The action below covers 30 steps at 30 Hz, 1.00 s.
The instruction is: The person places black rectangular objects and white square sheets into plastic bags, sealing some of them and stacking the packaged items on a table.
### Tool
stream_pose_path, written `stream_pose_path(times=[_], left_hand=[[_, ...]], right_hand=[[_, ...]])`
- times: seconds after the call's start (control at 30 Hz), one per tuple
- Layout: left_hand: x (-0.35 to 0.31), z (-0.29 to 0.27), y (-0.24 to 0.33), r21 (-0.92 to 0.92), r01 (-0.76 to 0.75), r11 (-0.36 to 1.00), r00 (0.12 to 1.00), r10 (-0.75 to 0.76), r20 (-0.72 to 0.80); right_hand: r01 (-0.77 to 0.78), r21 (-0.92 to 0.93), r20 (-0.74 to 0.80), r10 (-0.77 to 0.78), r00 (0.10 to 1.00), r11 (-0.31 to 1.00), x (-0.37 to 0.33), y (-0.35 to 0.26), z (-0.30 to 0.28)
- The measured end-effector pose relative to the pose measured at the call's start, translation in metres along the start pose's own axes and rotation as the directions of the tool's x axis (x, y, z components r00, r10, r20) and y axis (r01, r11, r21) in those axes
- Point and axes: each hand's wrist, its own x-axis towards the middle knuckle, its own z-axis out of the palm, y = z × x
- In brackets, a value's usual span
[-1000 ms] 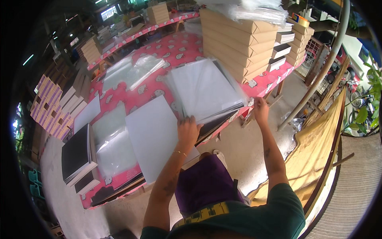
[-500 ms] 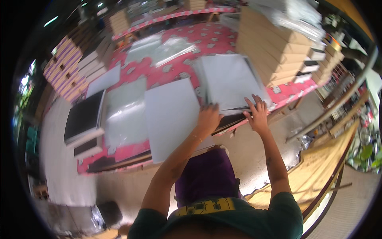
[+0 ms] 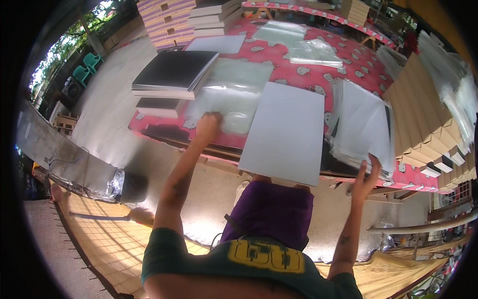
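My left hand (image 3: 209,125) is closed, fingers curled, at the near left corner of the clear plastic sleeves (image 3: 234,94) lying flat on the table. Whatever its fingers may pinch is hidden. My right hand (image 3: 367,173) rests with fingers extended on the near right edge of a pile of plastic-wrapped white sheets (image 3: 359,122). Between my hands lies a large white board (image 3: 289,132), its near end jutting past the table edge toward me. Left of the sleeves sits a thick black-topped stack (image 3: 174,71) with pale sides, on top of a smaller one.
A pink patterned cloth (image 3: 298,74) covers the table. Tall brown cardboard boxes (image 3: 423,107) with loose plastic (image 3: 455,99) on top stand at the right. More clear sleeves (image 3: 314,52) lie farther back. Striped stacks (image 3: 167,22) rise at the far left. Green chairs (image 3: 92,61) stand beyond.
My left hand has left the wrapped pile and moved left to the clear sleeves. My right hand stays at the pile's near edge. The whole view has swung left.
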Motion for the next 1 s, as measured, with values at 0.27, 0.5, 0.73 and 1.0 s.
stream_pose_path(times=[0.27, 0.5, 0.73, 1.0], left_hand=[[0.0, -0.061, 0.16, -0.825, 0.117, 0.553, 0.948, 0.186, 0.259], [-0.026, -0.026, 0.164, -0.801, 0.084, 0.593, 0.996, -0.063, 0.058], [0.014, -0.017, -0.01, -0.716, 0.193, 0.671, 0.817, -0.514, -0.262], [0.025, -0.023, -0.007, 0.03, -0.074, 0.997, 0.993, 0.076, -0.093]], right_hand=[[-0.781, 0.596, 0.792, 0.029, 0.61, 0.186, -0.081, -0.145, 0.12], [-0.714, 0.695, 0.71, 0.245, 0.66, -0.09, -0.062, -0.121, 0.122], [-0.513, 0.819, 0.574, 0.401, 0.714, -0.258, -0.001, 0.027, 0.013], [-0.256, 0.962, 0.202, 0.384, 0.901, 0.095, 0.002, -0.109, 0.009]])
